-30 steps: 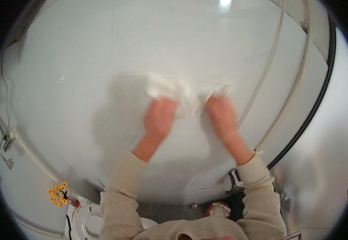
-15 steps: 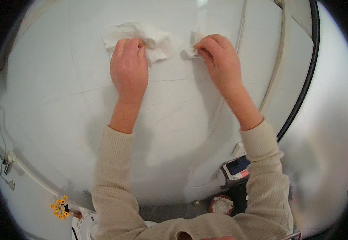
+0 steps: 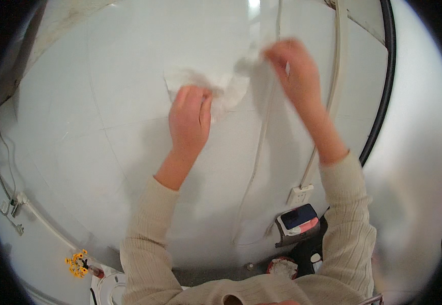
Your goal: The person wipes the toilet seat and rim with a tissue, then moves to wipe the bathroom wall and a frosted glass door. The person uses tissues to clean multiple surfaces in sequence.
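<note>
My left hand [image 3: 190, 117] is closed in a pinch on a thin white tissue [image 3: 235, 89], which spreads out beyond the fingertips in front of a pale tiled wall [image 3: 206, 168]. Farther right and higher, my right hand [image 3: 298, 71] is smeared by motion. Its thumb and fingers come together at the edge of a small piece of white tissue [image 3: 252, 55], also blurred. A gap separates the two hands. Both forearms reach up in beige knit sleeves.
Low on the right, a phone [image 3: 298, 217] rests on a holder below a wall socket [image 3: 300, 194]. A red bin [image 3: 282, 268] holds crumpled white paper. Yellow flowers [image 3: 76, 263] stand at lower left. A black hose [image 3: 386, 81] curves down the right side.
My left hand has moved right and lower with the tissue. My right hand has shifted a little up and right with its small piece. The whole view has shifted slightly.
</note>
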